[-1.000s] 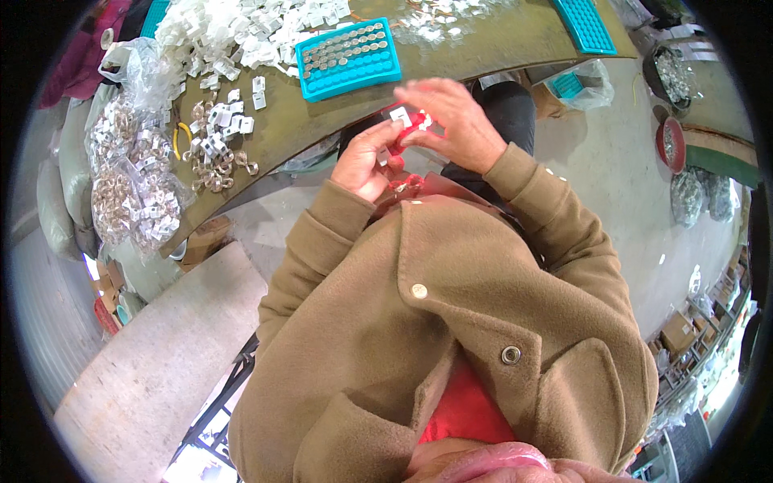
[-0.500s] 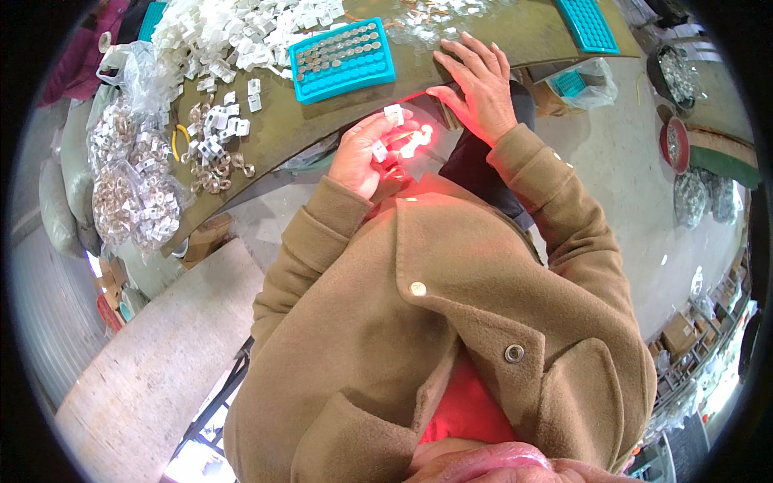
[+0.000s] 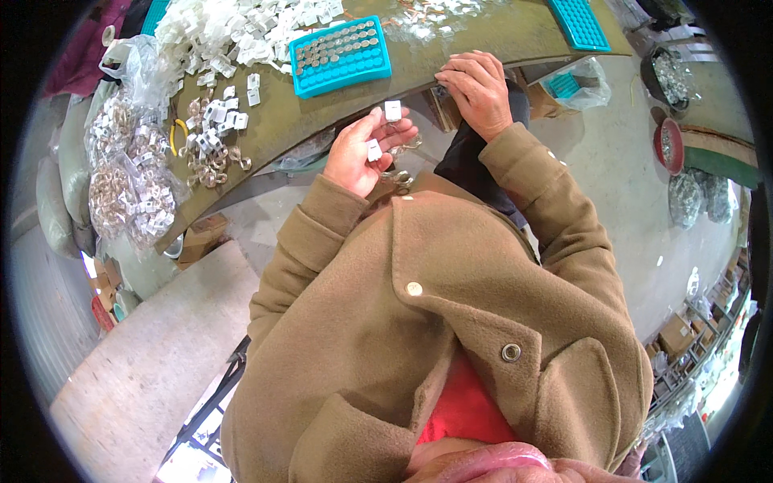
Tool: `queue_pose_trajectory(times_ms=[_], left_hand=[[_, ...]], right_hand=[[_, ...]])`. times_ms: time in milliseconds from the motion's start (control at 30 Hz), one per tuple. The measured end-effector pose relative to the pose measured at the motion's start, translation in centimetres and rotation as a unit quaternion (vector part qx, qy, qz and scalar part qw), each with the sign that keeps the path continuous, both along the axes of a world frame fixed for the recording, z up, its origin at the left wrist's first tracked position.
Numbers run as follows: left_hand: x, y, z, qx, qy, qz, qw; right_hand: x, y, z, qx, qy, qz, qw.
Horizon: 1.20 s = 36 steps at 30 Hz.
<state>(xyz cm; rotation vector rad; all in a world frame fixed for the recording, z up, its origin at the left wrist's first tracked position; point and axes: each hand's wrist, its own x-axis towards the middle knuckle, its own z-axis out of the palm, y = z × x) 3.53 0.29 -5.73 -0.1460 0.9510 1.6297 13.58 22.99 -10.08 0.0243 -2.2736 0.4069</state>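
Observation:
My left hand (image 3: 352, 161) is closed round small white square-faced pieces with clear curled straps. One white piece (image 3: 392, 110) stands up at the fingertips, and another white piece (image 3: 374, 150) rests against the palm. Their clear straps (image 3: 400, 179) hang out below the fingers. At the table's front edge, my right hand (image 3: 481, 95) has its fingers curled and pressed together. A small dark bit shows at those fingertips, too small to name. Beyond my left hand lies a turquoise tray (image 3: 341, 80), its far rows filled with silver coin-like discs (image 3: 336, 46).
White plastic pieces (image 3: 233, 40) are heaped at the far left. Nearer are a loose pile of strapped pieces (image 3: 211, 145), yellow-handled pliers (image 3: 178, 135) and filled clear bags (image 3: 133, 181). Another turquoise tray (image 3: 581, 24) sits far right, above an open carton with a plastic bag (image 3: 584, 84).
The bright red glow at my left hand has gone out. My right hand's spread fingers have drawn together and curled at the table edge. My left hand has barely moved.

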Motion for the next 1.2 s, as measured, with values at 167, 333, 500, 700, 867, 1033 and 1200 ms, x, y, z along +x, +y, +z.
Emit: queue_pose_trajectory(times_ms=[167,333,500,700,867,1033,1200], left_hand=[[0.2,-0.1,-0.3,0.016,-0.031,0.000,0.999],[0.2,0.0,0.6,0.016,-0.034,0.031,0.999],[0.2,-0.1,1.6,0.039,-0.020,0.032,0.999],[1.0,-0.2,3.0,0.024,0.015,0.042,0.999],[0.9,-0.3,2.9,0.027,-0.012,0.045,0.999],[0.0,-0.9,2.0,0.073,0.007,0.022,0.997],[0.1,-1.0,1.6,0.008,0.113,0.029,0.993]], right_hand=[[-0.2,-1.5,1.0,-0.240,-0.031,-0.026,0.970],[0.0,-4.3,4.0,-0.548,-0.095,0.097,0.825],[0.6,-6.9,6.6,-0.472,-0.161,0.074,0.864],[-0.3,-8.1,6.5,-0.420,-0.134,0.079,0.894],[-0.8,-8.4,5.9,-0.424,-0.106,0.102,0.894],[-0.8,-8.1,6.2,-0.378,-0.157,0.108,0.906],[-1.2,-7.7,6.7,-0.283,-0.175,0.109,0.937]])
